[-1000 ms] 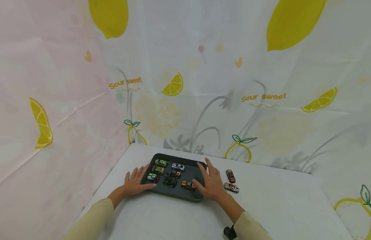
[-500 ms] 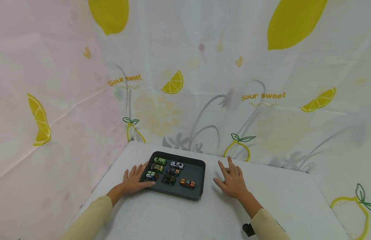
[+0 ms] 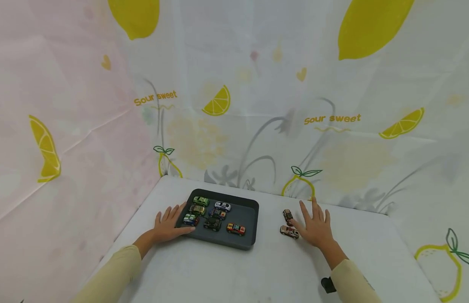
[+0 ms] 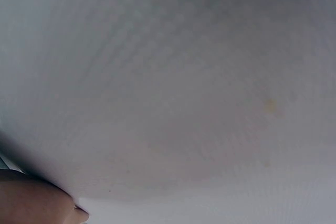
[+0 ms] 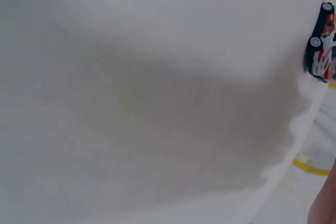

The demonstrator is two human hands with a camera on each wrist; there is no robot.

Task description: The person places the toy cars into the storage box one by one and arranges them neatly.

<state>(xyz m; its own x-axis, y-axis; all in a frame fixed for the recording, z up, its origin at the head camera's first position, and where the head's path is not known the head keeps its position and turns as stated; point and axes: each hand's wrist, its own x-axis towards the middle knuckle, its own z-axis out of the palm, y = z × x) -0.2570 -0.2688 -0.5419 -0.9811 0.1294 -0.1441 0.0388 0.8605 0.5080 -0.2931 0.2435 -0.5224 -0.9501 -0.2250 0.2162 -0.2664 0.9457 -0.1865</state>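
A dark grey tray [image 3: 234, 243] lies on the white table with several toy cars in it, among them an orange-red one [image 3: 235, 229] standing apart at the right. At the tray's left end, my left hand [image 3: 167, 225] rests with fingers spread and thumb over the near rim. My right hand [image 3: 316, 227], fingers straight and spread, is over the table right of the tray. By its thumb are two loose toy cars: a dark one [image 3: 287, 216] and a white-and-red one [image 3: 289, 232]. The right wrist view catches part of a toy car [image 5: 323, 43] at its edge.
Behind the white table [image 3: 227, 273] hangs a white cloth backdrop [image 3: 253, 143] with lemon prints. A pinkish cloth [image 3: 79, 176] borders the left side. Near the right sleeve a small black object [image 3: 327, 285] shows.
My right hand has left the tray's right end and moved right, past the two loose toy cars, which it covered half a second ago. My left hand stays at the tray.
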